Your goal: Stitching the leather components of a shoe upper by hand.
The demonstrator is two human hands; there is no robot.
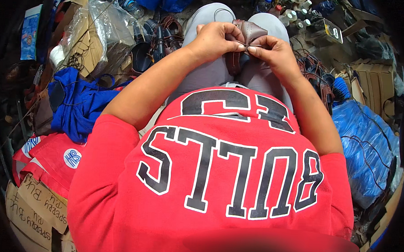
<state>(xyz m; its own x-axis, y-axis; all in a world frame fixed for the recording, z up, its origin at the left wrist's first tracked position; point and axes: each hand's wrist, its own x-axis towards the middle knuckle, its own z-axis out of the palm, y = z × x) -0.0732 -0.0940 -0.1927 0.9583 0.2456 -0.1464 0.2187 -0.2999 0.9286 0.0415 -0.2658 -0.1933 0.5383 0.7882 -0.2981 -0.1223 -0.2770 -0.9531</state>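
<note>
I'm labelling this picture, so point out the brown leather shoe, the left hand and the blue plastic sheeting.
Brown leather shoe [254,33]: head view, on its leather upper.
Left hand [215,38]: head view, on the back of the hand.
Blue plastic sheeting [357,163]: head view, on its crumpled middle.

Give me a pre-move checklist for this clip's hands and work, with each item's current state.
1. Left hand in place: ok, thumb and index finger drawn together at the dark brown, folded leather piece.
2. Right hand in place: ok, its thumb and index finger meet close to the left hand's.
3. What each grip pinches: cannot tell, too fine at the fingertips.
4. Leather piece in view: ok, though the hands partly cover it.
5. Leather resting on the light grey trousers: cannot tell contact from above.
6. Hands clear of the translucent blue plastic bag: ok, it lies well apart on the right.
</note>
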